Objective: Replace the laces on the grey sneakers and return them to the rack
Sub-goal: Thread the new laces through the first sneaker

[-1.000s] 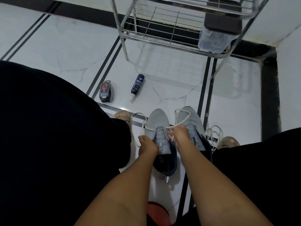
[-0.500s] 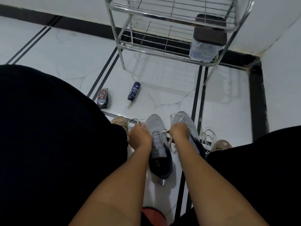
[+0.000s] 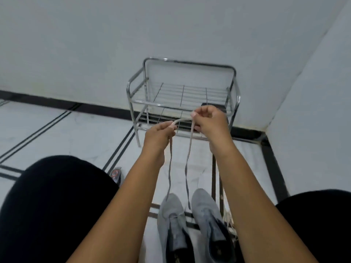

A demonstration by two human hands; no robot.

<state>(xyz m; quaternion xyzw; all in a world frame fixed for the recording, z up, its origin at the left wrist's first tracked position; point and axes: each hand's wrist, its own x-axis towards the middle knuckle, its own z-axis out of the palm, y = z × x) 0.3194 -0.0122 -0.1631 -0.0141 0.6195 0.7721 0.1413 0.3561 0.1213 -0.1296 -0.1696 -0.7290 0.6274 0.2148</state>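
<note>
1. Both hands, left hand (image 3: 158,134) and right hand (image 3: 209,121), pinch the lace (image 3: 187,162) up high
2. It hangs straight down (two strands) to the left grey sneaker (image 3: 171,217) on the floor, below the fingers

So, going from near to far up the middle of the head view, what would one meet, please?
Grey sneakers on the floor → lace rising from them → left hand and right hand pinching it → metal rack → wall.

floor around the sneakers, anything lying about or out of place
A small dark can sits on the floor left of the sneakers, and loose pale laces lie tangled at their right. Nothing spilled or damaged.
</note>
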